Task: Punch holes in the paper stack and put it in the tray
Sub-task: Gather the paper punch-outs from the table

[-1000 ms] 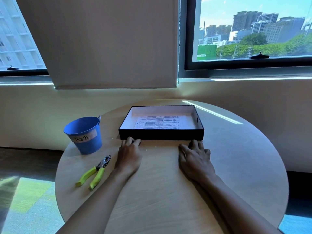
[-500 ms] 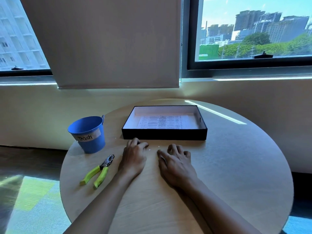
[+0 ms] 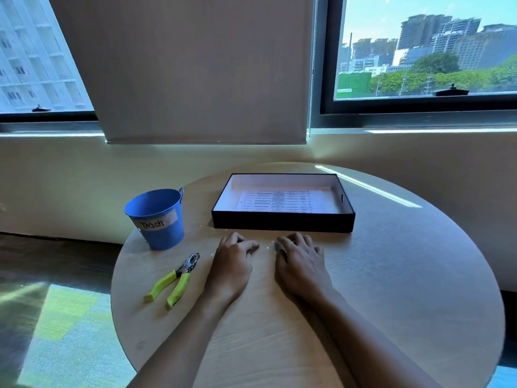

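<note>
A black tray (image 3: 282,223) with a pale inside stands at the far middle of the round table. A printed paper stack (image 3: 279,201) lies flat inside it. A hole punch with lime-green handles (image 3: 173,278) lies on the table left of my hands. My left hand (image 3: 233,263) and my right hand (image 3: 300,261) rest palm down on the tabletop just in front of the tray, close together, holding nothing. Tiny white paper dots (image 3: 265,247) lie scattered between the fingertips.
A blue bucket labelled "Trash" (image 3: 158,219) stands left of the tray. The round wooden table (image 3: 405,275) ends near the wall under the window. Floor with green and grey carpet lies at the left.
My right hand has slid left along the table, from in front of the tray's right end to beside my left hand. The left hand has barely moved.
</note>
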